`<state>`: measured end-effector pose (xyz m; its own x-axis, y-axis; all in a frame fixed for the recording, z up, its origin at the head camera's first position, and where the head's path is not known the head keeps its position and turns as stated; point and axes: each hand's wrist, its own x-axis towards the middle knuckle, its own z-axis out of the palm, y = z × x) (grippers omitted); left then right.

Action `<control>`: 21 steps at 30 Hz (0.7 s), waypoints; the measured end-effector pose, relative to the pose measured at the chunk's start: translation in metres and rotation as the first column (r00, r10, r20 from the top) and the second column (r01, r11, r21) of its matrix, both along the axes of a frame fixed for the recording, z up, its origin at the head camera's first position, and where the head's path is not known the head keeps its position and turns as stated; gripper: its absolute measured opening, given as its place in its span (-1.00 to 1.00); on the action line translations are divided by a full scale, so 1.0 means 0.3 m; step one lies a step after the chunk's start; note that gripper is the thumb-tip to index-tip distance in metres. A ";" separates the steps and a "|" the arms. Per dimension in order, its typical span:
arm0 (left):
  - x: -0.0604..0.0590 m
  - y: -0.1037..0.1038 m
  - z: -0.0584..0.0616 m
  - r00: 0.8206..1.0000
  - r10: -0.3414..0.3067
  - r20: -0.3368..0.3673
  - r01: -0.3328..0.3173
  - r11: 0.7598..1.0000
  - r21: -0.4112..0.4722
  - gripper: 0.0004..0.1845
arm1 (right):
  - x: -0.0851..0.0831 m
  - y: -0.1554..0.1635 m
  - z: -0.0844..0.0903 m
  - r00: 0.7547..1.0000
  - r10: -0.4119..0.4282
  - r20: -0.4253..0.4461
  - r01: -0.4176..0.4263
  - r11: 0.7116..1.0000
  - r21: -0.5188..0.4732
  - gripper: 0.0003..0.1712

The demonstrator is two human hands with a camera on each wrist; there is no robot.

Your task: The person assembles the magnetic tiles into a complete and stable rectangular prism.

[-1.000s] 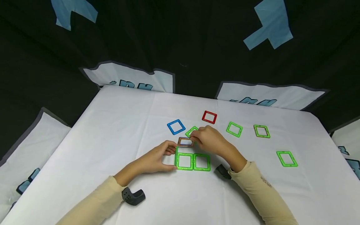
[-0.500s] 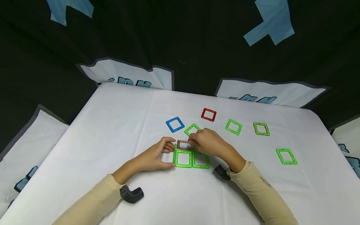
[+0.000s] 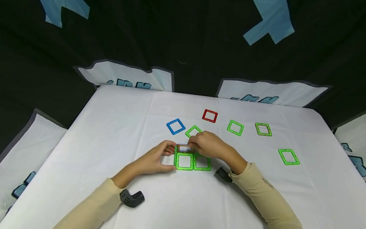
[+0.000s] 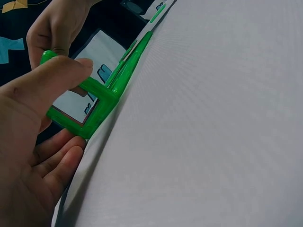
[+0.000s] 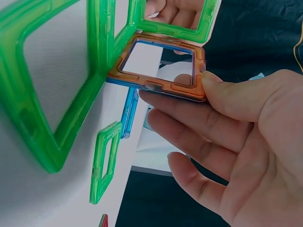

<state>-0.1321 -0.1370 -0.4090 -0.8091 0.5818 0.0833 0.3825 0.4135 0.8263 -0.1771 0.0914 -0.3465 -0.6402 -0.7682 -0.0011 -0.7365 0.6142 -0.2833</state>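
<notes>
I observed the right hand (image 3: 210, 146) pinching the orange square (image 3: 184, 148) upright against the far edge of the left green square (image 3: 184, 161), mid-table. The left hand (image 3: 155, 159) gripped a standing green tile (image 4: 90, 101) at that square's left edge.

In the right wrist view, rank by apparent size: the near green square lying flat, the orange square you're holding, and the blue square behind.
1. Near green square, largest, though it is closest to the camera.
2. Orange square, pinched by the right hand.
3. Blue square, seen edge-on, so its size is unsure.
</notes>
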 end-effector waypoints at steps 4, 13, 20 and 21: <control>-0.002 -0.002 -0.002 1.000 -0.008 -0.015 0.008 1.000 0.005 -0.28 | 0.000 -0.001 0.001 1.000 -0.001 0.017 0.002 1.000 -0.018 -0.86; 0.000 -0.002 -0.001 1.000 -0.003 -0.015 0.003 1.000 -0.003 -0.28 | -0.001 0.002 0.002 0.999 0.014 0.047 -0.012 0.999 -0.036 -0.85; 0.001 -0.004 -0.003 1.000 -0.021 -0.018 0.021 1.000 -0.009 -0.23 | 0.000 0.001 0.010 0.996 0.007 0.089 -0.005 1.000 -0.019 -0.82; 0.003 -0.004 -0.001 1.000 -0.021 -0.013 0.021 1.000 -0.007 -0.23 | 0.000 0.000 0.010 0.995 0.006 0.095 -0.004 1.000 -0.019 -0.82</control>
